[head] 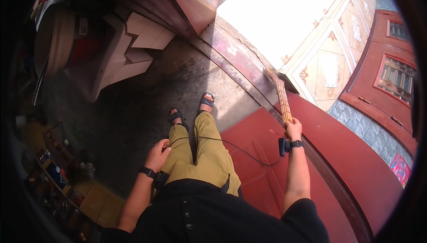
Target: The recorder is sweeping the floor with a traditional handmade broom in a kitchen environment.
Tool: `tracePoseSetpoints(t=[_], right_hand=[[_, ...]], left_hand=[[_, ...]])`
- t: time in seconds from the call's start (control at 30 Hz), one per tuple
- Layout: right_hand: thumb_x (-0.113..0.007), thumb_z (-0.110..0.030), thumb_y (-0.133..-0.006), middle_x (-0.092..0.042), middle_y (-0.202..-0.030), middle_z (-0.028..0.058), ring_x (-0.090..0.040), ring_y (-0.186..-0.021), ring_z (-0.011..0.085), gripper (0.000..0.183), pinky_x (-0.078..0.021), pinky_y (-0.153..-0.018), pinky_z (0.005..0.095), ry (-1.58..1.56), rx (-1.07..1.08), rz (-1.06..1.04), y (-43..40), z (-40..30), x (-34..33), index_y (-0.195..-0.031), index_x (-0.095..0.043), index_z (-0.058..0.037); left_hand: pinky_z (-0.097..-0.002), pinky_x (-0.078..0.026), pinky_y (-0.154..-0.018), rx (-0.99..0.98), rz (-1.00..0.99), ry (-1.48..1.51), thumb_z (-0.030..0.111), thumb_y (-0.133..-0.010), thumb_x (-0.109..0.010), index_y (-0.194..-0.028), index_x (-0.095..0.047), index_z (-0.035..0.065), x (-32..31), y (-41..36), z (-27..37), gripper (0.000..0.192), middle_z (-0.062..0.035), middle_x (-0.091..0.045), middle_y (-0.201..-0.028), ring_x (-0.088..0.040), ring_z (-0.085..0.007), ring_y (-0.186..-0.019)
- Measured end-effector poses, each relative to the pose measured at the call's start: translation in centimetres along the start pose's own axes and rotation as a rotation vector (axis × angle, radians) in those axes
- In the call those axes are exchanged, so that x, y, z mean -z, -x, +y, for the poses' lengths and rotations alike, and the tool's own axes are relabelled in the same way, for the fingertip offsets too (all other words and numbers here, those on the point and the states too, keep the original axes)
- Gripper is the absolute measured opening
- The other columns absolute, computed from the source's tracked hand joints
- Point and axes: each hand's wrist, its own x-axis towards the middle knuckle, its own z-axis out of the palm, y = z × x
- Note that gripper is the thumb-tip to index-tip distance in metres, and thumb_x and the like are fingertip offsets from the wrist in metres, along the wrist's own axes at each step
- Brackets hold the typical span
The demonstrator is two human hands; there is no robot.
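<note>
My right hand (293, 129) is closed around the handle of a short straw whisk broom (282, 98). The broom points away from me, its frayed tip close to the corner where the door frame meets the tiled wall. A dark device (283, 147) is strapped at my right wrist, and a thin black cable (230, 142) runs from it toward my left hand. Loosely curled, my left hand (158, 154) hangs beside my left thigh. The cable reaches its fingers, but whether they grip it is hidden.
A red door panel (257, 156) stands close at my right. The door's threshold strip (230, 71) crosses the floor ahead. Beyond lies brightly sunlit ground (267, 16) beside a tiled wall (320, 73). Pale angular furniture (113, 53) occupies the left; cluttered items sit at lower left.
</note>
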Motion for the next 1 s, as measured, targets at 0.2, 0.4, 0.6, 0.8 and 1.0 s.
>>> tracePoseSetpoints(t=[0.2,0.4,0.6,0.8,1.0], right_hand=[[-0.064,-0.013,-0.071,-0.062,-0.064,0.0095,-0.058,-0.047,0.0184,0.020,-0.0457,-0.045,0.0318,0.117,-0.114,0.018,-3.4,0.6,-2.6,-0.087,-0.067,-0.0027],[-0.062,-0.016,-0.074,-0.067,-0.079,0.0192,-0.067,-0.071,0.0291,0.023,-0.0518,-0.063,0.0381,0.661,0.162,-0.017,-3.9,-11.0,-1.1,-0.090,-0.066,0.0006],[-0.053,-0.012,-0.076,-0.063,-0.095,0.0273,-0.063,-0.093,0.0370,0.026,-0.0494,-0.083,0.0407,0.946,0.569,-0.061,-2.8,-23.1,-6.2,-0.093,-0.068,0.0016],[-0.054,-0.010,-0.079,-0.065,-0.089,0.0219,-0.064,-0.084,0.0363,0.019,-0.0516,-0.075,0.0438,1.057,0.891,-0.066,-0.3,-29.2,-9.7,-0.090,-0.066,-0.0019],[-0.052,-0.007,-0.076,-0.062,-0.090,0.0210,-0.063,-0.075,0.0352,0.047,-0.0514,-0.069,0.0430,1.332,1.220,-0.080,0.6,-26.1,-3.9,-0.123,-0.052,-0.0115]], left_hand=[[-0.0338,-0.048,-0.085,0.036,0.006,0.007,0.014,-0.085,-0.060,-0.116,-0.054,0.0030,-0.1,0.6,-0.6,0.034,-0.0136,-0.062,-0.112,-0.061,-0.0250,-0.101],[-0.0340,-0.048,-0.086,0.056,0.013,0.105,0.014,-0.085,-0.060,-0.117,-0.054,0.0019,-1.0,1.4,-2.2,0.034,-0.0156,-0.060,-0.114,-0.060,-0.0256,-0.102],[-0.0342,-0.048,-0.087,0.050,0.054,0.177,0.013,-0.085,-0.059,-0.117,-0.054,0.0012,-2.0,2.3,-3.4,0.034,-0.0162,-0.060,-0.114,-0.060,-0.0260,-0.102],[-0.0341,-0.047,-0.087,0.082,0.104,0.235,0.012,-0.085,-0.060,-0.117,-0.054,0.0005,-2.5,3.6,-5.0,0.034,-0.0162,-0.060,-0.113,-0.060,-0.0261,-0.102],[-0.0341,-0.047,-0.088,0.077,0.105,0.257,0.011,-0.085,-0.060,-0.116,-0.054,0.0001,-2.7,3.9,-5.3,0.034,-0.0164,-0.061,-0.113,-0.060,-0.0264,-0.102]])
